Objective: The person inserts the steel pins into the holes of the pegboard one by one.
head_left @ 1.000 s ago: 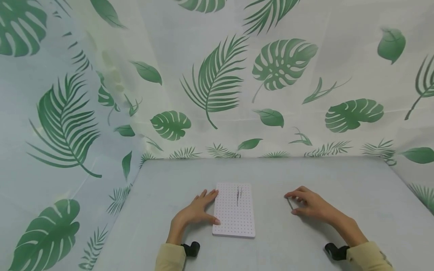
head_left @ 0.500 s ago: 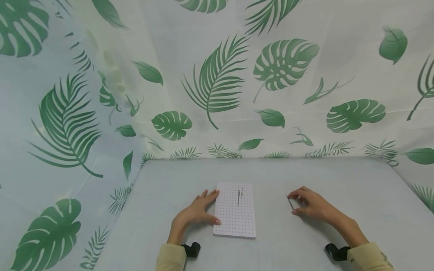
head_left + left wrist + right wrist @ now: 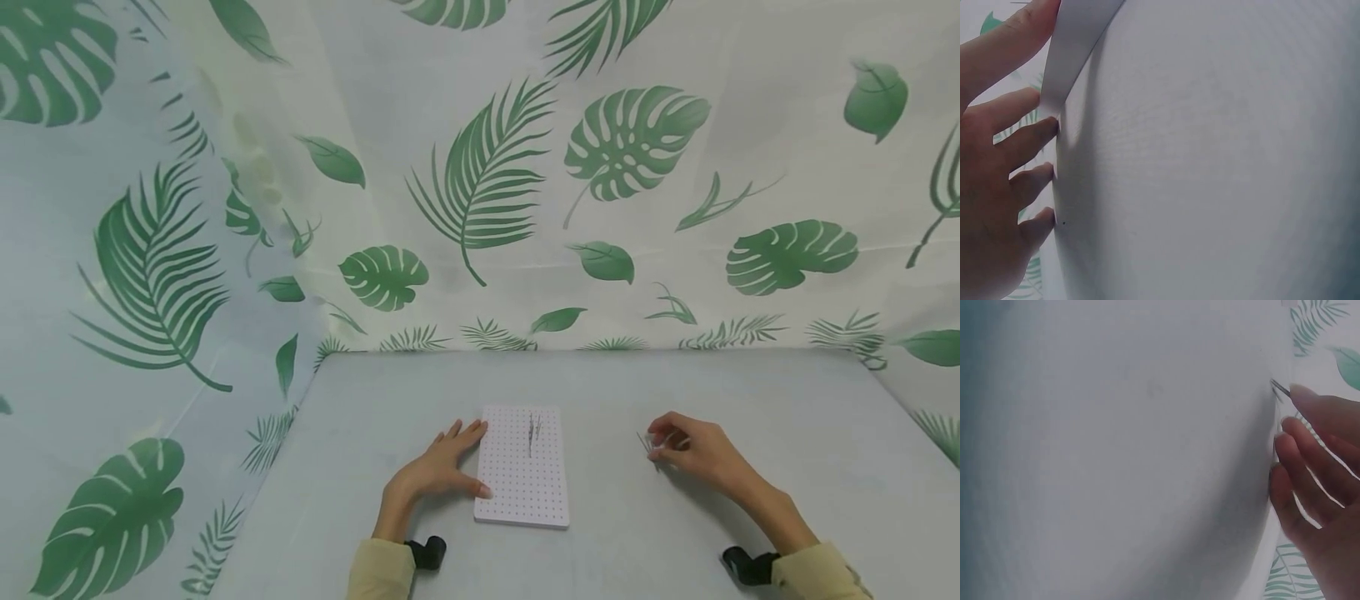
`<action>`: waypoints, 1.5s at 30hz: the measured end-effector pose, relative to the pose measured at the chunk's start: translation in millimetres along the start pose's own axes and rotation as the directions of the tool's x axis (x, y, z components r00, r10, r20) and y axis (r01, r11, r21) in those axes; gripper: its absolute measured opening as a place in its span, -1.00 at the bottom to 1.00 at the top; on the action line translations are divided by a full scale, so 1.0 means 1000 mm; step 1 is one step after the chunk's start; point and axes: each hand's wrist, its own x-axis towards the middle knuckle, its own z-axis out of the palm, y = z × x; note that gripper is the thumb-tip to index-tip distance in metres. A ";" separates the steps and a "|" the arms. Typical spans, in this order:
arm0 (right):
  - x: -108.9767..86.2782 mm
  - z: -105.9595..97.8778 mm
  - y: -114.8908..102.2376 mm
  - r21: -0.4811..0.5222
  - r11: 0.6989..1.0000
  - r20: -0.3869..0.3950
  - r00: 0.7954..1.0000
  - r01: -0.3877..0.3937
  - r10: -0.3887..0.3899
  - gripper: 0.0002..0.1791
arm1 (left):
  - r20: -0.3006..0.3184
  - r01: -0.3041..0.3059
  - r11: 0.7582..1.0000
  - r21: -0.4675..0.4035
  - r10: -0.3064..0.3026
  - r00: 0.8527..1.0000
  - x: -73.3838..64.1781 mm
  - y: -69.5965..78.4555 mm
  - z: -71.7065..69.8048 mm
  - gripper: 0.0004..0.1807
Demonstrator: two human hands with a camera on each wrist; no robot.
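A white pegboard (image 3: 521, 483) with rows of small holes lies on the table in the head view. Several thin metal pins (image 3: 532, 437) rise from its far right part. My left hand (image 3: 431, 475) has its thumb on the board's left edge and its spread fingers along that side; the left wrist view shows the board's side wall (image 3: 1075, 56) by the thumb. To the right of the board, my right hand (image 3: 693, 450) pinches thin, dark metal pins (image 3: 1280, 387) between thumb and fingers, close over the table. The fingertips hide their middle, so I cannot tell how many there are.
A pale grey table (image 3: 600, 542) carries the board. Leaf-printed white cloth (image 3: 495, 300) hangs behind it and along the left side. A black wrist camera (image 3: 427, 552) sits on the left wrist, another black camera (image 3: 750, 567) on the right.
My right thumb has drawn in toward the index finger, and the thin metal pieces now stick out past the fingertips. The left hand stays on the board; the head view has shifted slightly.
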 end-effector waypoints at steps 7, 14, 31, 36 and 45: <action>-0.004 0.001 -0.001 0.069 0.996 0.011 0.999 -0.052 0.051 -0.71 | 0.007 -0.005 1.000 -0.004 0.005 1.000 0.000 0.000 0.002 0.17; -0.003 0.000 -0.004 0.116 0.989 0.018 0.996 -0.091 0.089 -0.69 | -0.003 0.006 1.000 -0.009 -0.006 1.000 0.000 0.003 0.003 0.16; 0.003 0.000 -0.007 0.097 0.994 -0.021 0.998 -0.057 0.059 -0.68 | -0.006 0.008 1.000 0.008 -0.008 1.000 0.000 0.001 0.001 0.16; 0.006 0.002 -0.014 0.113 0.993 -0.036 0.998 -0.038 0.042 -0.69 | -0.008 0.004 1.000 0.001 -0.004 1.000 -0.002 0.005 -0.002 0.16; 0.013 0.008 -0.028 0.185 0.983 -0.027 1.000 0.001 0.004 -0.72 | -0.005 0.013 1.000 -0.023 -0.013 1.000 -0.002 0.007 -0.004 0.16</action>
